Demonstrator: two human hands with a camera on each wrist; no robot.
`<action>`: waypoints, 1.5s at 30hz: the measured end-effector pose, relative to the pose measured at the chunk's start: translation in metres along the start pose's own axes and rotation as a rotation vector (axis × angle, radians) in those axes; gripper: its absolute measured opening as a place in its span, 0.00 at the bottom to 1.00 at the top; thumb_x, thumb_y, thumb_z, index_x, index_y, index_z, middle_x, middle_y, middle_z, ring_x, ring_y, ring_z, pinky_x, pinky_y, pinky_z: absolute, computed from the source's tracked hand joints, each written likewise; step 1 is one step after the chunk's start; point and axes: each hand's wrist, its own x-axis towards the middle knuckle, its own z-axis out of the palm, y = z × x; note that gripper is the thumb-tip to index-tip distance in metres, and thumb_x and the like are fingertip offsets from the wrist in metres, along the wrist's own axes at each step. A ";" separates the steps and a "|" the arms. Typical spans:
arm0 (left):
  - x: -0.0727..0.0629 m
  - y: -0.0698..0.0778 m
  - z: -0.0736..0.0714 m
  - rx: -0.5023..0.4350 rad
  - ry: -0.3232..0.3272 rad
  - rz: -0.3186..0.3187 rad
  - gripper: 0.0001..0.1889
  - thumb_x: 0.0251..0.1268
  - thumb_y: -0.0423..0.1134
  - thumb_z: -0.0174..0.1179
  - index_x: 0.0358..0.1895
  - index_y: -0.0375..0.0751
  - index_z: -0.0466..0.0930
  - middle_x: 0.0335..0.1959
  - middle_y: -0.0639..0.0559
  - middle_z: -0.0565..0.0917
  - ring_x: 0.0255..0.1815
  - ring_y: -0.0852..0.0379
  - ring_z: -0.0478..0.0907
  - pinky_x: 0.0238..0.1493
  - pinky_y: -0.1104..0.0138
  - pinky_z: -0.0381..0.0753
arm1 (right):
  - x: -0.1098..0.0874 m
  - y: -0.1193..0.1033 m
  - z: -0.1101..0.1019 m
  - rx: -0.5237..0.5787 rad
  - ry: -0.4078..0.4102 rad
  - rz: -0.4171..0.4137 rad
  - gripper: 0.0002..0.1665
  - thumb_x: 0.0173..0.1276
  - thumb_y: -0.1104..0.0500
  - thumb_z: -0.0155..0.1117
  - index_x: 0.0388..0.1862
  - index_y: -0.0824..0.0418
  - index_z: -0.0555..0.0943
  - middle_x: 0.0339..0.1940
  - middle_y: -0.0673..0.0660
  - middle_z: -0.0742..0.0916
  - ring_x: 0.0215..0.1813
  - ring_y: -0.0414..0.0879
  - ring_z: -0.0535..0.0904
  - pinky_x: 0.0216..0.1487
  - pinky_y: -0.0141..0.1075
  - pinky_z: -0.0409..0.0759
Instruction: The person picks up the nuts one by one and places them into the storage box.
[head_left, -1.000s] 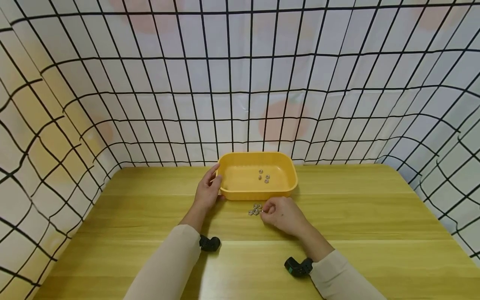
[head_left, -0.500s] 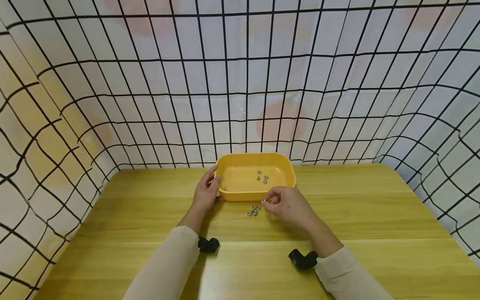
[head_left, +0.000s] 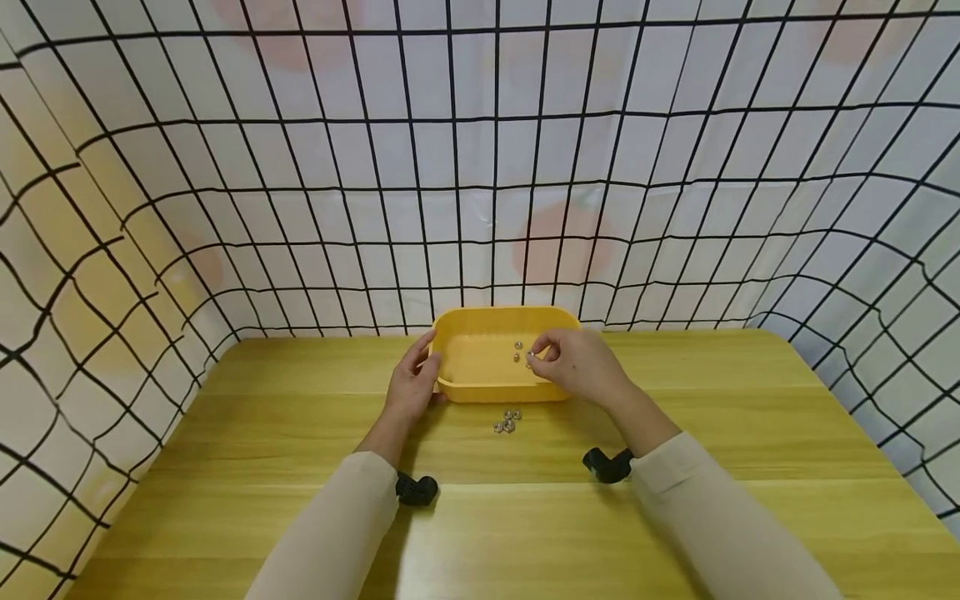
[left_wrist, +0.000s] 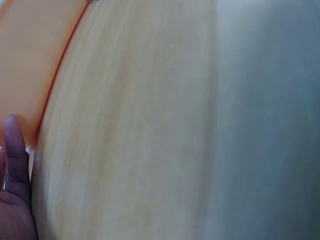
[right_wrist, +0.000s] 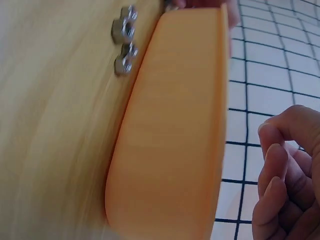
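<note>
A yellow plastic tray (head_left: 468, 392) stands at the back of the table. My left hand (head_left: 410, 387) holds its left end; in the left wrist view one finger (left_wrist: 15, 150) lies against the tray wall (left_wrist: 40, 55). My right hand (head_left: 581, 364) is over the tray's right part, thumb and index fingertips together around a small metal nut (head_left: 530, 356). In the right wrist view the nut is hidden behind the curled fingers of the right hand (right_wrist: 295, 175). Inside the tray lie a few more nuts (head_left: 517, 345), partly covered by that hand. Several hex nuts (head_left: 509, 425) sit in front of the tray.
The wooden table (head_left: 502, 517) stretches around the tray. A black grid net (head_left: 457, 179) over a pale sheet rises behind and at both sides. Black wrist devices (head_left: 607, 465) sit on both forearms.
My right hand has lifted a nut from beside the loose group on the table and carried it up and over the tray's front rim. The left hand keeps its place on the tray.
</note>
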 end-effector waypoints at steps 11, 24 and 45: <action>-0.002 0.000 0.000 -0.008 -0.002 0.009 0.25 0.79 0.48 0.52 0.75 0.69 0.68 0.76 0.46 0.68 0.58 0.43 0.77 0.27 0.71 0.84 | 0.031 0.010 0.013 -0.058 -0.025 -0.031 0.11 0.71 0.49 0.67 0.41 0.55 0.87 0.30 0.50 0.88 0.24 0.42 0.77 0.28 0.34 0.76; 0.000 0.008 -0.003 -0.023 -0.023 -0.042 0.27 0.80 0.44 0.51 0.78 0.61 0.65 0.80 0.41 0.62 0.65 0.42 0.74 0.30 0.64 0.87 | 0.044 0.012 0.024 -0.038 -0.078 0.008 0.11 0.71 0.49 0.67 0.41 0.55 0.87 0.33 0.51 0.88 0.27 0.43 0.79 0.32 0.35 0.78; -0.001 0.000 0.000 -0.011 0.004 0.015 0.25 0.79 0.47 0.52 0.75 0.70 0.68 0.77 0.46 0.66 0.57 0.44 0.78 0.26 0.70 0.85 | 0.048 0.013 0.028 -0.011 -0.112 0.041 0.11 0.71 0.52 0.67 0.42 0.58 0.87 0.32 0.52 0.88 0.23 0.43 0.78 0.25 0.33 0.76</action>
